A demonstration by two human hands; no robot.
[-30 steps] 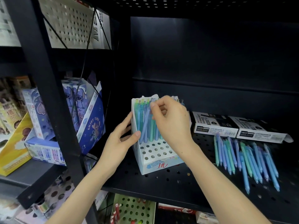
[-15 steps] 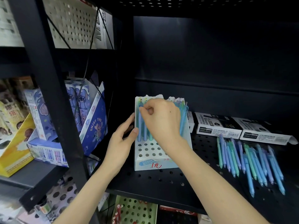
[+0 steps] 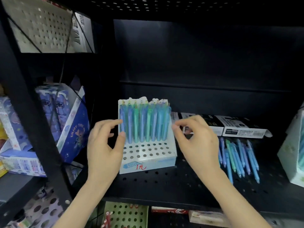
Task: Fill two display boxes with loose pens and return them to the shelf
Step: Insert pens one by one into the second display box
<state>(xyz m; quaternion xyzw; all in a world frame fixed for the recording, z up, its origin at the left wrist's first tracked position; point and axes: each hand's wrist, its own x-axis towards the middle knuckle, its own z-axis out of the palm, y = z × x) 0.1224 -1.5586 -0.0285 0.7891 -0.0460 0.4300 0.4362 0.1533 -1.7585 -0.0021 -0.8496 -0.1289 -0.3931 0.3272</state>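
A: Head view first. What is the display box (image 3: 148,155) made of?

B: White card with a stepped top punched with round holes. It sits on the black perforated metal shelf (image 3: 164,183). Slim blue and green pens (image 3: 144,124) stand upright in its back rows — the front rows show open holes.

A: And the loose pens (image 3: 238,157)?

B: They lie side by side on the shelf to the right, in front of flat black-and-white cartons (image 3: 238,127).

A: Hands?

B: The left hand (image 3: 103,148) is at the box's left wall, fingers loosely curved, thumb and forefinger tips at its edge — whether they touch, I cannot tell. The right hand (image 3: 197,142) is just beside the right wall, fingers loosely curled, holding nothing.
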